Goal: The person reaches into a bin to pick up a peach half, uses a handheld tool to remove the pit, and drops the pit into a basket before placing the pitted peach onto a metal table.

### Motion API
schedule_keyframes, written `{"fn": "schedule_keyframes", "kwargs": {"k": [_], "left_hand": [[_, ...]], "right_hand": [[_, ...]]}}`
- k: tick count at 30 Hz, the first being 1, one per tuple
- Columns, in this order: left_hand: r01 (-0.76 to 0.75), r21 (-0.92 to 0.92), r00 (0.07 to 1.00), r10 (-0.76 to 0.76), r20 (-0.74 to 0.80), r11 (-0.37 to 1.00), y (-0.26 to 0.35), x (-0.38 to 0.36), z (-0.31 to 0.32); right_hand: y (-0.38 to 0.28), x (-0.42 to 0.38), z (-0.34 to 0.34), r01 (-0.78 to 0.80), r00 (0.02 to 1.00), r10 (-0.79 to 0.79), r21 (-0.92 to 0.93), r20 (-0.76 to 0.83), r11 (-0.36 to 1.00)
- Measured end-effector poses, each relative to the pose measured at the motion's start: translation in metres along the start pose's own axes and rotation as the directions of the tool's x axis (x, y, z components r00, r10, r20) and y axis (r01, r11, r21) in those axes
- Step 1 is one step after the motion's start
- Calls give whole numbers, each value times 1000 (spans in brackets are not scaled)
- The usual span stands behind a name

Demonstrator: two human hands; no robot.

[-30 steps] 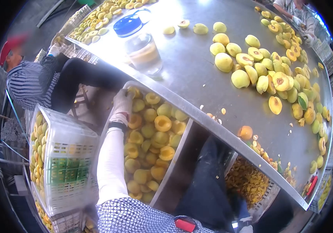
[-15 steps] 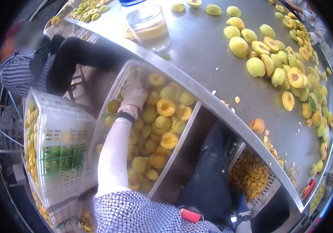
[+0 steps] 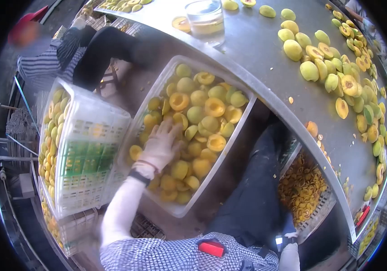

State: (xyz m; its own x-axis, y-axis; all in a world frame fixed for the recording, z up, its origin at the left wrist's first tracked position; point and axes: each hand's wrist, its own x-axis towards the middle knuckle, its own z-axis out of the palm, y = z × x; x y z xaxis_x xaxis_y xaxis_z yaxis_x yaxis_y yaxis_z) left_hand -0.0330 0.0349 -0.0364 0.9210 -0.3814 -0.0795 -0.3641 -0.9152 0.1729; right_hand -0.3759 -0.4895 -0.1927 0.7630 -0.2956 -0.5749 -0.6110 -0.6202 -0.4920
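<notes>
My left hand (image 3: pixel 162 145), gloved, lies flat on the peach halves (image 3: pixel 198 122) in the white tray (image 3: pixel 171 208) below the counter (image 3: pixel 243 49), fingers (image 3: pixel 171 128) spread apart and resting on the fruit, gripping nothing that I can see. My right hand is out of view, apart from what may be a gloved wrist at the bottom edge. The tray is filled with yellow halves, some cut side up. To its left a white crate (image 3: pixel 89 153), tilted, holds whole peaches (image 3: pixel 51 140). Under the counter to the right, a basket (image 3: pixel 315 212) holds darker orange scraps (image 3: pixel 299 189). On the counter stand a clear tub (image 3: pixel 206 18) and a heap of fruit (image 3: pixel 338 77). Another person's striped sleeve (image 3: pixel 44 63) shows at upper left.
</notes>
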Motion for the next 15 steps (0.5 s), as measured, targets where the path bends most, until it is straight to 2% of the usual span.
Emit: {"fn": "schedule_keyframes", "kwargs": {"k": [2,3,4,6,7,9,10,12,13,15], "left_hand": [[251,33,967,-249,-56,967,-1,-8,23],[240,159,964,-216,-153,958,-23,4,42],[237,151,966,-216,-143,960,-34,10,37],[345,209,920,-285,-270,915,-58,24,20],[345,215,920,-284,-270,914,-68,20,12],[494,137,868,-476,-143,859,-76,19,2],[489,138,870,-471,-144,862,-74,17,3],[351,111,893,-297,-339,930,-61,2,4],[356,107,892,-303,-335,928,-53,4,7],[199,-12,918,-191,-349,980,-25,14,4]], "right_hand": [[-1,-1,-4,-28,1000,28,17,-1,999],[-2,-3,-5,-44,999,44,32,-8,999],[-2,-6,-6,-58,998,58,42,-6,997],[-8,-3,-8,-70,997,71,70,-7,995],[-10,-3,-7,-74,997,75,84,-8,994],[-14,0,-8,-93,995,95,102,-13,990],[-17,1,-9,-98,995,100,113,-13,989],[-19,1,-9,-114,993,116,123,-9,986],[-20,1,-10,-119,993,120,122,-3,985],[-20,-1,-11,-129,992,130,125,4,984]]}}
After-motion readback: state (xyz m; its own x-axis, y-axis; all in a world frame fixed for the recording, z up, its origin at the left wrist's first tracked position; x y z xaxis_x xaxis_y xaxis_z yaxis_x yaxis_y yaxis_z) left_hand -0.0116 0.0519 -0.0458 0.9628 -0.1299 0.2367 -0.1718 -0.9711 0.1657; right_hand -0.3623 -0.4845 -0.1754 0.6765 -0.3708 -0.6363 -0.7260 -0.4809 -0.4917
